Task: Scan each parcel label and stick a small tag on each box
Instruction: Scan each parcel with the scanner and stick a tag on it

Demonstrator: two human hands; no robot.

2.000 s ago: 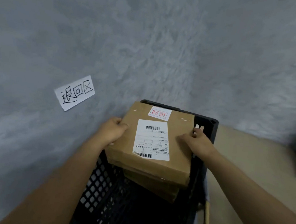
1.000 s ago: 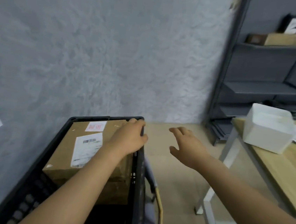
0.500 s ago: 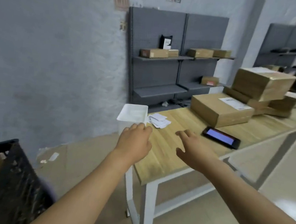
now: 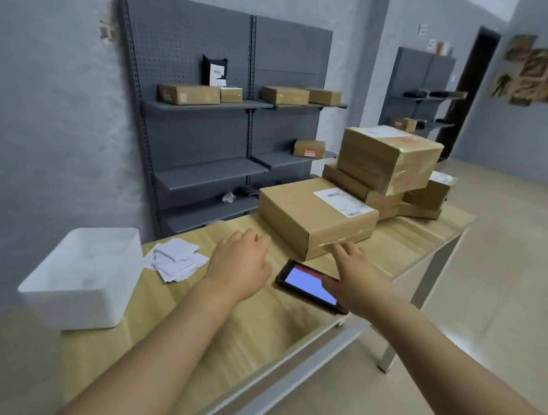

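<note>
A flat cardboard parcel (image 4: pixel 312 218) with a white shipping label (image 4: pixel 344 202) lies on the wooden table (image 4: pixel 253 323). Both my hands hover just in front of it and hold nothing. My left hand (image 4: pixel 241 266) has relaxed fingers near the parcel's near left corner. My right hand (image 4: pixel 356 280) reaches with straight fingers to the parcel's taped near edge, above a black handheld scanner (image 4: pixel 305 283) with a lit blue screen. A loose pile of small white tags (image 4: pixel 176 259) lies left of my left hand. Behind, more parcels are stacked (image 4: pixel 389 162).
A white plastic bin (image 4: pixel 86 275) stands at the table's left end. Grey metal shelving (image 4: pixel 214 116) with several small boxes lines the wall behind the table. A second shelf unit (image 4: pixel 423 91) and a dark doorway stand farther right. Tiled floor lies right of the table.
I let go of the parcel in the black crate and turned right to the table. Both hands have moved forward over the table toward the flat parcel.
</note>
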